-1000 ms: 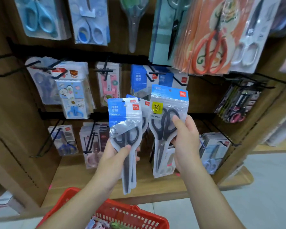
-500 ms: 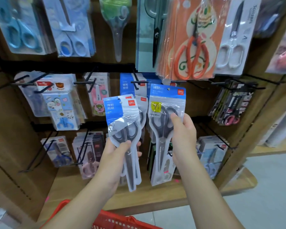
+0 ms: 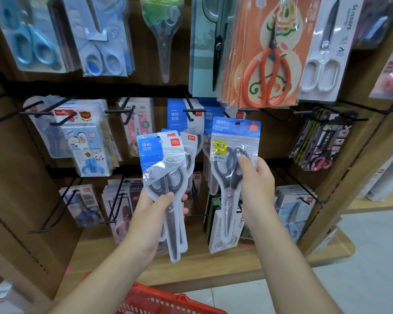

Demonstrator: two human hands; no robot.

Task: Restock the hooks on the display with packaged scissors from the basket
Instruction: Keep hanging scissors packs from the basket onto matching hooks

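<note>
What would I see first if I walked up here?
Two hands in the middle: the left hand grips a stack of blue-topped scissors packs, the right hand holds a single pack. Up right hangs a bright orange scissors pack, and a red basket peeks in below.

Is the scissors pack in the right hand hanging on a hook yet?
No, the right hand grips the pack in mid-air, its hang hole empty.

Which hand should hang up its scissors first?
Probably the right hand. It holds a single pack, raised with its hang hole just below the hanging blue-topped packs. The left hand grips a fanned bundle of packs, held lower, which would likely need sorting first.
</note>
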